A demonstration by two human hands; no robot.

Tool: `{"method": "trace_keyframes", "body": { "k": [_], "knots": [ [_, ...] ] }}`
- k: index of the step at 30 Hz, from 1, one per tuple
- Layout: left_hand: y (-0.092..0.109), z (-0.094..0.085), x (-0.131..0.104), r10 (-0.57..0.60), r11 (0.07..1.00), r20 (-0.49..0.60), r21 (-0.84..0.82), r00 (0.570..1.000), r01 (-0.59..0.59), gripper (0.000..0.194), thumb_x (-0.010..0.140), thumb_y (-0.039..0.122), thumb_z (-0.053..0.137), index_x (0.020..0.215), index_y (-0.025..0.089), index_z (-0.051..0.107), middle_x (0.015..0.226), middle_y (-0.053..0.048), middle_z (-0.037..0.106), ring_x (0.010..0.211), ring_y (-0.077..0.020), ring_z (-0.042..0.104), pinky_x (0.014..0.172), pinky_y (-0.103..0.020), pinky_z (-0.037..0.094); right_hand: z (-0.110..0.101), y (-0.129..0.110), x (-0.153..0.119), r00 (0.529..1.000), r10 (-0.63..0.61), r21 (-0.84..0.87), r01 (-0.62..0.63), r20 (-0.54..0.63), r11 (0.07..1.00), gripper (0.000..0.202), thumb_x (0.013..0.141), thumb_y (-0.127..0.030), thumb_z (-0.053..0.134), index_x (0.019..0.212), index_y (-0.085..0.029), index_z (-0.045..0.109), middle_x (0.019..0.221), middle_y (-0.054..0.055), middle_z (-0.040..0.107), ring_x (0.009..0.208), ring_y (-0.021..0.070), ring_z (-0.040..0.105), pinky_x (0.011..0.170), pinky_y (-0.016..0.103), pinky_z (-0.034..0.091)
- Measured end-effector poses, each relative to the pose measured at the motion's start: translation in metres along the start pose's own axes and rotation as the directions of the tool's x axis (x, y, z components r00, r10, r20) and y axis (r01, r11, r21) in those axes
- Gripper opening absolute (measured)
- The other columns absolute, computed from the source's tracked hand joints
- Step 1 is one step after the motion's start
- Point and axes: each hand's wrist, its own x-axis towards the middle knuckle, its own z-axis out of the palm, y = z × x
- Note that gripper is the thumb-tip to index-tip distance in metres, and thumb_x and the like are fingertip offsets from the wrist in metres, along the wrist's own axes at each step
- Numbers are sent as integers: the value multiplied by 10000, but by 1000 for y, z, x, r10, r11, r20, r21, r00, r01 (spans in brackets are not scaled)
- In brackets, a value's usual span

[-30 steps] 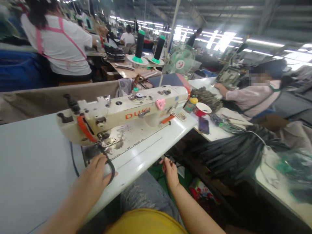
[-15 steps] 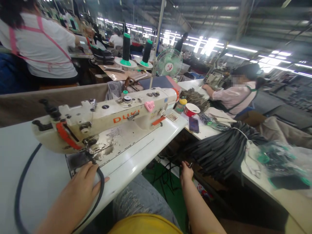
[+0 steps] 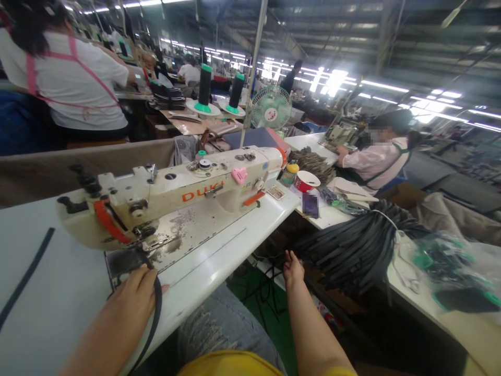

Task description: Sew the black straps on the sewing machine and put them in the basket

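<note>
if the left hand (image 3: 131, 297) slackens, the dark strip (image 3: 157, 303) could twist or skew at the sewing machine (image 3: 168, 201); its tail, trailing to the near edge of the table (image 3: 217, 263), might drag it sideways; fingertips so near the needle end risk a nip; that hand lies palm down, closed on the strip; the right hand (image 3: 293, 269), well apart, reaches past the edge, fingers partly bent; i cannot tell if it holds anything
</note>
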Motion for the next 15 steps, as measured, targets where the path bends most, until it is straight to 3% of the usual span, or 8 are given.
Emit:
{"method": "trace_keyframes", "body": {
  "k": [10,15],
  "knots": [
    [-2,3,0,-17,1000,-5,1,1000,17,410,1032,338,360,1211,109,649,1258,-223,670,1132,-335,697,992,-465,576,-6,9,4,998,-63,-28,63,5,998,284,995,-360,686,1198,-164,653,1101,46,694,854,156,685,721,317,613],
    [-5,7,-1,12,1000,-39,17,999,-12,434,1045,345,332,1207,82,637,1243,-237,665,1115,-332,703,992,-456,578,-18,28,-1,988,-131,-34,134,81,990,249,1000,-345,682,1164,-159,657,1039,30,693,793,134,674,668,281,599]
  ]
}}
